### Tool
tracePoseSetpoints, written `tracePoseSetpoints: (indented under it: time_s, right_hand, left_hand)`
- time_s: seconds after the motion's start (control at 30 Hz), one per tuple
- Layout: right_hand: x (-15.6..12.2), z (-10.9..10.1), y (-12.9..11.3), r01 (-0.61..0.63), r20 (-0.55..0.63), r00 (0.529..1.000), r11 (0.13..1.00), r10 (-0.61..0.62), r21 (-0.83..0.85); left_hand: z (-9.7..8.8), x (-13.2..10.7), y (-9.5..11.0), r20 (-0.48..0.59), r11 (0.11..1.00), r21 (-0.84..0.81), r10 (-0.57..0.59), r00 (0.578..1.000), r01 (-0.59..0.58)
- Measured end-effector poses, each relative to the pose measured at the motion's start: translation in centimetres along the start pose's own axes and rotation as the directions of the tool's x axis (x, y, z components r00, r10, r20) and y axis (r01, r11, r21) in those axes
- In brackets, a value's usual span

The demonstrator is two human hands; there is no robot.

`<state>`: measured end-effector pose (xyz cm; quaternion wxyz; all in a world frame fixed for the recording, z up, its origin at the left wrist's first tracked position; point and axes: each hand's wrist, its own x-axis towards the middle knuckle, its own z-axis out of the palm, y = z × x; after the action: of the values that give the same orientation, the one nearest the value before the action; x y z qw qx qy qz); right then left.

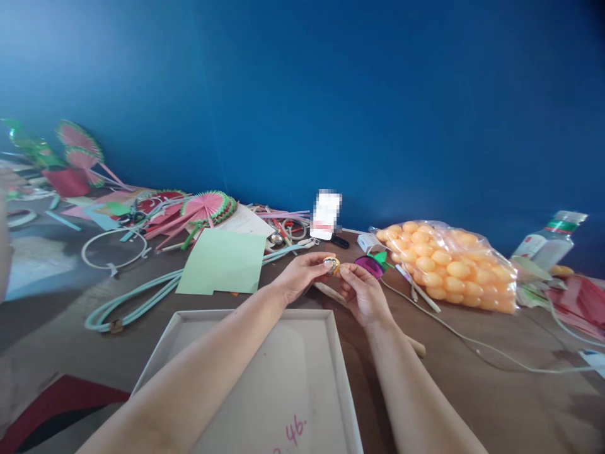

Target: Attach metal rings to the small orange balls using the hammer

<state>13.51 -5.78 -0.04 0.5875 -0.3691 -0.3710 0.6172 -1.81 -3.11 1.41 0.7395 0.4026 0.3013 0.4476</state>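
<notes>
Above the far edge of a shallow cardboard tray (302,372), my left hand (300,275) pinches a small shiny round gold-and-silver piece (331,265), which resembles a little bell. My right hand (367,295) is close beside it, thumb and forefinger pressed together near its right side; whatever is between them is too small to make out. A wooden stick (416,346) runs under my right hand and wrist. Just behind that hand lies a purple piece with green leaves (370,265).
A bag of orange balls (449,265) and a clear bottle (551,243) stand right, with a white cable (491,360) before them. Left are green card (224,261), pale-green tubing (137,309), a hoop (115,248) and paper fans (208,208). A phone (326,214) leans near the blue wall.
</notes>
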Motion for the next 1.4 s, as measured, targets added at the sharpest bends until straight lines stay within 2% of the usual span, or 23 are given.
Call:
tracePoseSetpoints:
  time_s: [0.43, 0.93, 1.17, 1.4]
  right_hand:
    - [-0.02, -0.01, -0.13, -0.002, -0.019, 1.000, 0.998, 0.000, -0.070]
    - [0.00, -0.13, 0.06, 0.034, -0.025, 0.999, 0.986, -0.039, -0.165]
    - [0.06, -0.31, 0.24, 0.048, -0.016, 0.998, 0.970, -0.053, -0.239]
    - [0.10, -0.37, -0.15, 0.059, -0.020, 0.997, 0.928, -0.071, -0.368]
  left_hand:
    - [-0.03, 0.07, -0.09, -0.016, 1.000, 0.026, 0.015, 1.000, -0.014]
    - [-0.43, 0.25, -0.39, -0.005, 0.983, 0.167, 0.072, 0.997, -0.071]
    - [-0.50, 0.15, -0.37, -0.012, 0.951, 0.295, 0.107, 0.994, -0.098]
    - [-0.76, 0.43, -0.76, 0.012, 0.964, 0.254, 0.080, 0.997, -0.080]
